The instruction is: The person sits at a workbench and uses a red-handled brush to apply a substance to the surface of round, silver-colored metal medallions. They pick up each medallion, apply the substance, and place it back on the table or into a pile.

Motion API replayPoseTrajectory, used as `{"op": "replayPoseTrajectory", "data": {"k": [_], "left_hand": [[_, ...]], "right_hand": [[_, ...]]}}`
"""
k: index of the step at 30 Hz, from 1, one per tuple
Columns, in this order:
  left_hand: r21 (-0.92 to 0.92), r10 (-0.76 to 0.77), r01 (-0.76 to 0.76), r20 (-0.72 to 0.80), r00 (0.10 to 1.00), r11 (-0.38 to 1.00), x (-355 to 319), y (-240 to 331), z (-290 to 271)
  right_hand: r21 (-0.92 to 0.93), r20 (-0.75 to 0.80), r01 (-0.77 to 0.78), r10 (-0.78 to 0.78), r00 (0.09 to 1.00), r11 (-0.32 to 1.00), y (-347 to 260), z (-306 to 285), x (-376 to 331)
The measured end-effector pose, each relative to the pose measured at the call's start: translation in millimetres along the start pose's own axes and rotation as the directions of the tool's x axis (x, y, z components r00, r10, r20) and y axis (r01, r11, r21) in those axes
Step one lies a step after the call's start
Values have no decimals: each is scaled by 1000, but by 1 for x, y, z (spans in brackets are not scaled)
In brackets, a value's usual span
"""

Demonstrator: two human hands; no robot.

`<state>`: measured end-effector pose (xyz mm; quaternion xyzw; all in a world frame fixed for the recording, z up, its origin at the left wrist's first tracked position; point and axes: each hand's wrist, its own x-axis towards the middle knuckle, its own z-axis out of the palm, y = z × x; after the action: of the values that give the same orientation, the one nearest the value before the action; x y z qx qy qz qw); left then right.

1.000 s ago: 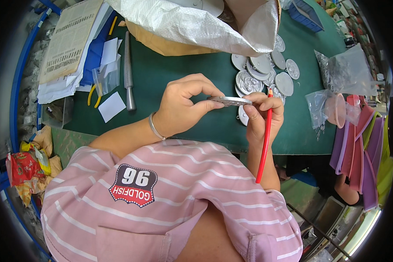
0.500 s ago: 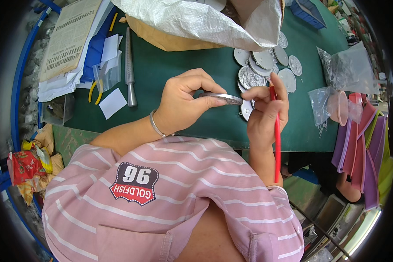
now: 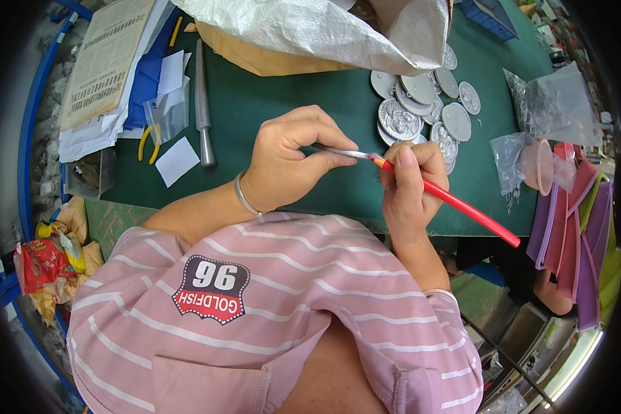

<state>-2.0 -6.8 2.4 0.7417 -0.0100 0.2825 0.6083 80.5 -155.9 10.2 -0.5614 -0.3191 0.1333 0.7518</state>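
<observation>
My left hand pinches a silver metal medallion between thumb and fingers, holding it edge-on above the table. In my right hand is a slim red pen-shaped tool, gripped like a pencil. Its orange tip end points left and meets the medallion's right edge; the very tip is too small to make out. Beyond my right hand, a loose pile of round silver medallions lies on the table, some with a raised relief and others with a plain side up. My right hand covers part of the nearest ones.
On the green table stands a big white sack at the back. To the left lie a metal file, yellow-handled pliers, a white card and stacked papers. Plastic bags and a pink cup sit at right.
The red tool has swung from upright to slanting, its tip now at the medallion's edge. My right fingers have left the medallion and closed round the tool. The medallion is turned more edge-on.
</observation>
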Motion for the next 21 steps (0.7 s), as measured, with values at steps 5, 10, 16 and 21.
{"op": "replayPoseTrajectory", "data": {"k": [5, 10, 16, 21], "left_hand": [[-6, -45, 44, -47, 998, 999, 1, 2, 2], [-70, -112, 108, -54, 992, 992, 0, -1, 0], [-78, -320, 337, 173, 931, 938, 6, -6, -4], [-528, -595, 831, 617, 516, 174, 3, -11, -4]], "right_hand": [[52, 30, 26, -27, 999, 998, 5, -6, -2], [-202, 170, 250, -218, 961, 947, 14, -12, 8], [208, -71, 76, -63, 996, 975, 23, -13, 5], [400, -119, 17, 34, 992, 916, 24, -26, 5]]}}
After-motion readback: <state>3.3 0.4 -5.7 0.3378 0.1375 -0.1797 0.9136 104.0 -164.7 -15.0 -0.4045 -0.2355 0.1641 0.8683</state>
